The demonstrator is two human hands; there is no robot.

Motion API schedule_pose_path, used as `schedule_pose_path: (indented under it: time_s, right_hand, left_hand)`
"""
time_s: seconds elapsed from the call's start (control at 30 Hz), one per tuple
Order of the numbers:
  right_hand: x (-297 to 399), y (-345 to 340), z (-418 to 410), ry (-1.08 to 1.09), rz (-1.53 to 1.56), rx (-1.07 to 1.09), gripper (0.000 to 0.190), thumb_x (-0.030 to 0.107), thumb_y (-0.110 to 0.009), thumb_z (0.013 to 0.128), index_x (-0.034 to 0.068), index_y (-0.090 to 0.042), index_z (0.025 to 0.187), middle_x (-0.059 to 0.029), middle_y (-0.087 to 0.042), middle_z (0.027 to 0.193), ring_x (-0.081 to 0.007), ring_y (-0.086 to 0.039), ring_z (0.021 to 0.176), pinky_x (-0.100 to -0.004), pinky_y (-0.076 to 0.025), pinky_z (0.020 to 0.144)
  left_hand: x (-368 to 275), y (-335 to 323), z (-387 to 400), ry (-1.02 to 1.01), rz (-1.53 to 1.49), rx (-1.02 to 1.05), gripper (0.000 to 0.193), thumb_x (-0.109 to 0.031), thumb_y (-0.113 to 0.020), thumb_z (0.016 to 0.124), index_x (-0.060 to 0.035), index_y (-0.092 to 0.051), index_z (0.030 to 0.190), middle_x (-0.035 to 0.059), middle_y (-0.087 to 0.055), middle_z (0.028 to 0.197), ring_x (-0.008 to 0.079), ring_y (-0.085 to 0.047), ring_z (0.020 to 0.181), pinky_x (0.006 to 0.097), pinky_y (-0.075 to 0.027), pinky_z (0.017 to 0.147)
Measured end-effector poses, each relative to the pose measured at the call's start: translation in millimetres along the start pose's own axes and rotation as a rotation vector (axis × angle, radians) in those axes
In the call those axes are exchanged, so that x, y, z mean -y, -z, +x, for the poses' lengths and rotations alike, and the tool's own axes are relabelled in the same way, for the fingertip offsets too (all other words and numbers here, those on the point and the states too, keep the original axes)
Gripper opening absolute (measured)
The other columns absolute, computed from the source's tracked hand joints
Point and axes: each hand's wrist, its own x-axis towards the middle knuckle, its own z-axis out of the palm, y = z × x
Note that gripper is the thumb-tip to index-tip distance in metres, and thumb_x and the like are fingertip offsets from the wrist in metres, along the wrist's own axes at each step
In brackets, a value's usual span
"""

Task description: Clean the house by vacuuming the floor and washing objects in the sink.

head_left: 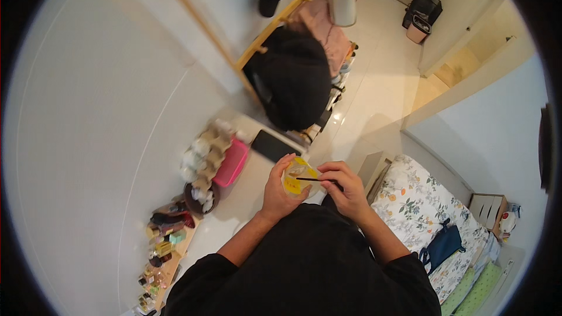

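Note:
My left hand (281, 193) is wrapped around a clear round cup or jar (300, 177) with yellow markings, held in front of my chest. Between the thumb and fingers of my right hand (344, 188) is a thin dark stick (308, 179), perhaps a brush or a stirrer. Its far end lies over or inside the mouth of the clear container; which of these, I cannot tell. The fingertips of my right hand are close beside the container's rim. What the container holds cannot be made out clearly.
Left of my hands, a white surface bears a pink plastic basket (232, 162), an egg carton (211, 153), a brown bowl (201, 197) and a dark flat object (275, 145). Bottles line a wooden shelf (178, 256). Ahead hang black clothes (292, 79); a bed (412, 193) stands at right.

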Motion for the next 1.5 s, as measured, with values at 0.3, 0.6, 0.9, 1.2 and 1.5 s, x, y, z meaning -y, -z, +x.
schedule_pose_path:
  time_s: [0.3, 0.6, 0.9, 1.2, 1.5]
  right_hand:
    - [-78, 191, 42, -0.151, 0.366, -0.398, 0.008, 0.006, -0.056, 0.098, -0.001, -0.061, 0.096, -0.0079, -0.061, 0.090, -0.0136, -0.058, 0.081, -0.0271, -0.048, 0.073]
    - [-160, 348, 126, -0.426, 0.752, -0.593, 0.022, 0.023, -0.053, 0.102, 0.002, -0.060, 0.098, -0.0042, -0.061, 0.081, -0.0128, -0.058, 0.072, -0.0284, -0.049, 0.068]
    - [-252, 477, 238, -0.492, 0.586, -0.763, 0.020, 0.019, -0.052, 0.102, 0.002, -0.061, 0.098, -0.0042, -0.060, 0.083, -0.0122, -0.057, 0.075, -0.0278, -0.048, 0.068]
    - [-320, 614, 308, -0.290, -0.145, -0.883, 0.011, 0.006, -0.060, 0.094, 0.002, -0.066, 0.102, -0.0104, -0.056, 0.119, -0.0192, -0.056, 0.108, -0.0296, -0.049, 0.086]
    - [-431, 769, 352, -0.329, -0.031, -1.029, 0.017, 0.013, -0.056, 0.098, 0.000, -0.065, 0.104, -0.0122, -0.054, 0.128, -0.0170, -0.059, 0.106, -0.0291, -0.051, 0.084]
  left_hand:
    - [-49, -177, 151, 0.014, -0.019, 0.250, 0.078, -0.020, -0.084, 0.070, 0.0004, -0.041, 0.132, 0.0202, -0.053, 0.127, 0.0366, -0.055, 0.117, 0.0392, -0.045, 0.101]
    - [-50, -297, 306, -0.089, 0.026, 0.296, 0.077, -0.013, -0.083, 0.066, -0.0008, -0.044, 0.132, 0.0184, -0.050, 0.122, 0.0360, -0.052, 0.116, 0.0402, -0.045, 0.099]
    - [-7, -417, 504, -0.025, -0.125, 0.557, 0.076, -0.021, -0.087, 0.068, -0.0013, -0.047, 0.129, 0.0159, -0.055, 0.118, 0.0312, -0.059, 0.110, 0.0374, -0.049, 0.093]
    - [-23, -573, 699, -0.155, -0.034, 1.081, 0.076, -0.035, -0.086, 0.072, -0.0027, -0.048, 0.129, 0.0173, -0.059, 0.117, 0.0325, -0.063, 0.106, 0.0378, -0.051, 0.089]
    - [-26, -764, 812, -0.142, -0.175, 1.251, 0.106, -0.024, -0.084, 0.077, 0.0018, -0.011, 0.149, 0.0175, -0.058, 0.125, 0.0298, -0.061, 0.113, 0.0380, -0.048, 0.097]
